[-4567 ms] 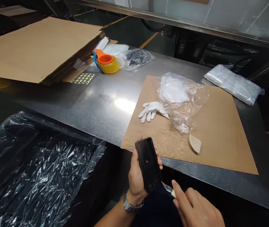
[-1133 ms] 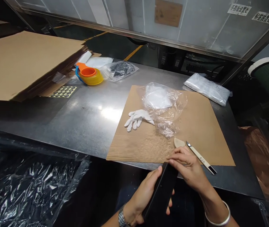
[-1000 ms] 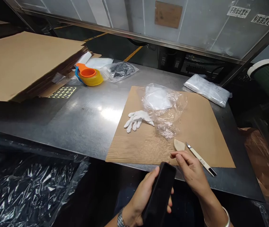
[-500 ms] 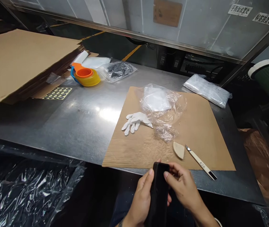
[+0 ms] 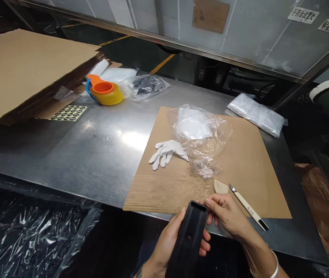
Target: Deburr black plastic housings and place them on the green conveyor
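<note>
A long black trough-shaped part [image 5: 191,227] with a raised rim and a small hole in its floor lies in my left hand [image 5: 164,245]. My left thumb runs along its left side and the fingertips come round from beneath on the right. At the part's upper right corner, my right hand [image 5: 229,216] has thumb and forefinger pinched together; whatever is between them, if anything, is hidden. Just beyond that hand lie a beige wedge-shaped pad [image 5: 220,187] and a white-handled craft knife [image 5: 248,206] marked A26, its blade pointing away.
A cardboard sheet [image 5: 176,193] covers part of the metal table [image 5: 103,154]. On it are a white glove [image 5: 168,152] and a clear plastic bag [image 5: 207,146] with white contents. Stacked cardboard [image 5: 37,73], a tape dispenser [image 5: 105,92] and round stickers [image 5: 68,113] sit left; a plastic-wrapped bundle [image 5: 257,114] lies back right.
The black part has turned so that its hollow side and rim show. My right thumb has left its face for the upper right corner. The view has shifted slightly.
</note>
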A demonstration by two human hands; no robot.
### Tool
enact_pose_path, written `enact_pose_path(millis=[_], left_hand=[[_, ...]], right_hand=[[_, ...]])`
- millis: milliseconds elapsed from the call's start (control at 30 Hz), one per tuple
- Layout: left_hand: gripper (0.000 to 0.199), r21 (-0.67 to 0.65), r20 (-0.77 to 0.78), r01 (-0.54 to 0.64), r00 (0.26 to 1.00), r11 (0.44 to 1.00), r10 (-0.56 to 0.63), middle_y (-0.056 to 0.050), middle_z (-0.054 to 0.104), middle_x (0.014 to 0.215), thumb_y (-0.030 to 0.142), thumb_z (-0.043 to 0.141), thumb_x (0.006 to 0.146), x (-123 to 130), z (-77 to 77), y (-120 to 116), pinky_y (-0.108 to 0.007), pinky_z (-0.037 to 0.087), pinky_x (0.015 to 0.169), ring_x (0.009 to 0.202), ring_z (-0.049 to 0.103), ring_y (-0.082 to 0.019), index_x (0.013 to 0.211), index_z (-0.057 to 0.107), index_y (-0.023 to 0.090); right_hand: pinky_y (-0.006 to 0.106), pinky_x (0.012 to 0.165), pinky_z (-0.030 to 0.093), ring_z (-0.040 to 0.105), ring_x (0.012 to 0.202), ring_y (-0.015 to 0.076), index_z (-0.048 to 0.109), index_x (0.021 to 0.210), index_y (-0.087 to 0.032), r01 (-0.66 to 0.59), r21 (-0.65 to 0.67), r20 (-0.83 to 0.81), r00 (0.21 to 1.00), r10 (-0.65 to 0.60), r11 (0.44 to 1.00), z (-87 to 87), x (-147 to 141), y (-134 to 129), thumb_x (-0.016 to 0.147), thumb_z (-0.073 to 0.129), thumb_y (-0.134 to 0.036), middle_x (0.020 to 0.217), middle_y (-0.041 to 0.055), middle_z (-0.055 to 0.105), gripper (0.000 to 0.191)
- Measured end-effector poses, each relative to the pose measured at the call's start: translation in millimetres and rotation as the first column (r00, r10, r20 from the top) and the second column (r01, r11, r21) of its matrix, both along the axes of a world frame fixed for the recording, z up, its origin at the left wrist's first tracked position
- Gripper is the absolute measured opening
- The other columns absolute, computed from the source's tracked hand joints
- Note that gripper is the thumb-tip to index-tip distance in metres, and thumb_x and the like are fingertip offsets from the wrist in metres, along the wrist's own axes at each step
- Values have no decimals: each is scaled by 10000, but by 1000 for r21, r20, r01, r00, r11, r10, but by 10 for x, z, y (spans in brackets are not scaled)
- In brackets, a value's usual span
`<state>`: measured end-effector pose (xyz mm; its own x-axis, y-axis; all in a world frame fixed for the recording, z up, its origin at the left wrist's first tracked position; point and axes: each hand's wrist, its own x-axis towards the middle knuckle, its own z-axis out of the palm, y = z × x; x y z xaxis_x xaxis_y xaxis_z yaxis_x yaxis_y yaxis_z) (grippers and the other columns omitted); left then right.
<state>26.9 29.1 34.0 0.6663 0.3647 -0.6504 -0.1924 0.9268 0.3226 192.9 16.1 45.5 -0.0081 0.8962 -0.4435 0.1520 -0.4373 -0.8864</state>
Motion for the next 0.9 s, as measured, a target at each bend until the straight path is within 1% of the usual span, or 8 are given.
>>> enact_pose_path(millis=[100, 167, 233, 333, 467, 633, 767, 900], left_hand=[[541, 28, -56, -53, 997, 998, 55, -131, 702, 735, 563, 426, 843, -9, -45, 98, -168, 454, 508, 577, 620, -123, 900, 653, 75], [422, 179, -135, -88, 984, 980, 113, -96, 709, 769, 513, 535, 807, 11, -95, 209, -171, 447, 505, 601, 620, -127, 942, 627, 125], [365, 449, -187, -133, 953, 884, 238, -82, 704, 917, 420, 622, 776, 60, -162, 343, -217, 488, 672, 802, 645, -169, 1031, 594, 160], [485, 733, -242, -112, 879, 670, 412, -102, 598, 1208, 363, 626, 781, 162, -276, 527, -296, 382, 961, 1148, 516, -226, 1211, 509, 173], [545, 825, -411, 91, 774, 557, 482, -139, 566, 1241, 401, 598, 779, 268, -384, 657, -409, 331, 1003, 1182, 469, -300, 1259, 498, 162], [453, 896, -439, 282, 681, 344, 586, -153, 575, 1156, 369, 543, 793, 312, -483, 726, -488, 343, 968, 1112, 478, -327, 1197, 562, 163], [417, 921, -384, 219, 653, 323, 653, -132, 565, 1104, 370, 505, 806, 326, -561, 764, -448, 386, 923, 1077, 498, -304, 1166, 572, 172], [388, 900, -349, 44, 665, 433, 660, -92, 582, 968, 403, 572, 758, 307, -561, 812, -324, 451, 670, 802, 559, -234, 1067, 611, 172]], right_hand=[[201, 423, 393, 574, 491, 109, 580, 760, -156, 52, 73, 142, 988, -62, 996, -47, 80, 126, 865, 416, -501, 649, 32, 642, 396], [216, 462, 414, 588, 536, 117, 571, 879, -165, 101, 160, 272, 952, -143, 982, -61, 186, 264, 887, 380, -460, 731, 42, 658, 351], [229, 502, 420, 581, 548, 122, 564, 956, -173, 121, 255, 395, 892, -218, 959, -55, 307, 452, 897, 366, -415, 721, 31, 648, 318], [261, 570, 425, 574, 551, 139, 598, 928, -180, 75, 360, 552, 787, -277, 930, -28, 454, 806, 897, 390, -365, 630, 8, 618, 280], [316, 728, 454, 610, 771, 166, 620, 916, -174, -60, 420, 691, 667, -277, 905, -46, 555, 1342, 898, 457, -289, 820, 37, 654, 201], [377, 805, 489, 592, 910, 159, 586, 1015, -158, -205, 384, 776, 601, -194, 900, -161, 571, 1932, 892, 523, -319, 1037, 48, 609, 213], [383, 804, 495, 591, 940, 185, 570, 1075, -150, -283, 355, 790, 601, -123, 891, -214, 508, 2149, 894, 516, -331, 1083, 49, 590, 262], [376, 814, 489, 587, 956, 197, 567, 1086, -138, -286, 332, 769, 634, -82, 899, -253, 503, 2252, 903, 498, -334, 1099, 41, 578, 277]])
